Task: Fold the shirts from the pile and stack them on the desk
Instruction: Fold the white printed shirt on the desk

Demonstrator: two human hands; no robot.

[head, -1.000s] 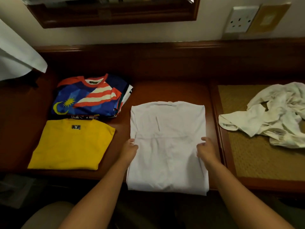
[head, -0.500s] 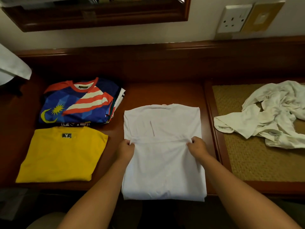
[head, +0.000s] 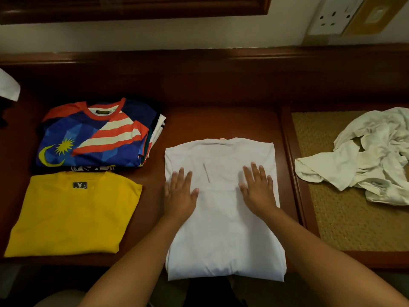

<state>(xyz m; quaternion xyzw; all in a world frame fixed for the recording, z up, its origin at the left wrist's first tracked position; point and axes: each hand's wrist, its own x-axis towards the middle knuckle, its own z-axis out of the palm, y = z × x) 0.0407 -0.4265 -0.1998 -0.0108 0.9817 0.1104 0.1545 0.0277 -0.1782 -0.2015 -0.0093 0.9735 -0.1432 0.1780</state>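
Two hands lie flat on the white shirt [head: 223, 209], which hangs a little over the near edge of the desk [head: 221, 120] at its middle. The left hand [head: 180, 193] and the right hand [head: 257, 190] have their fingers straight and spread, palms down, holding nothing; half a second ago both were pinching the cloth at the fold line. So the grip has been let go and the hands now press and smooth the shirt. I judge that the lower part has been brought up and this fold is nearly done, with perhaps one more fold left before stacking.

Toward the near left corner lies the yellow shirt [head: 73, 216], already folded. Behind it, further from the person, sits the blue flag-patterned shirt [head: 95, 138] on top of a small stack of folded clothes. On the right, on a woven mat [head: 345, 229] set into the desk, the pile of crumpled white shirts [head: 365, 154] waits unfolded, so several pieces of work remain. On the wall behind, at the far right, is a socket [head: 334, 16].
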